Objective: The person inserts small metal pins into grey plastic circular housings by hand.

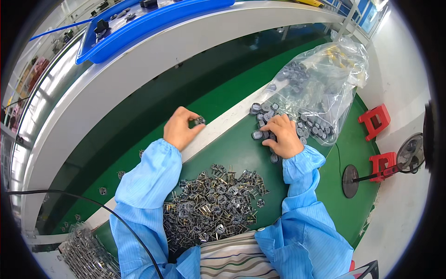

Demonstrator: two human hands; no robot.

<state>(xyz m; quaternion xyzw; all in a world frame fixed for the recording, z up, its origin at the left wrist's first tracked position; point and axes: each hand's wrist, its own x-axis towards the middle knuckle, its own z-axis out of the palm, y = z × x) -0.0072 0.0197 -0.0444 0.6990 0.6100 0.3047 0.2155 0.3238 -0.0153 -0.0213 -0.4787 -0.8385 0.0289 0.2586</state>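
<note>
Pinching a small dark part (200, 120) beside the white strip (236, 114), the left hand (179, 129) could drop it if its grip slips. The right hand (284, 137), perhaps gripping, I can't tell, might scatter grey caps (255, 108) across the table (237, 156). One bag (346, 60), two red stools (375, 122); caps and pinned pieces (209, 204) overlap beyond counting.
</note>
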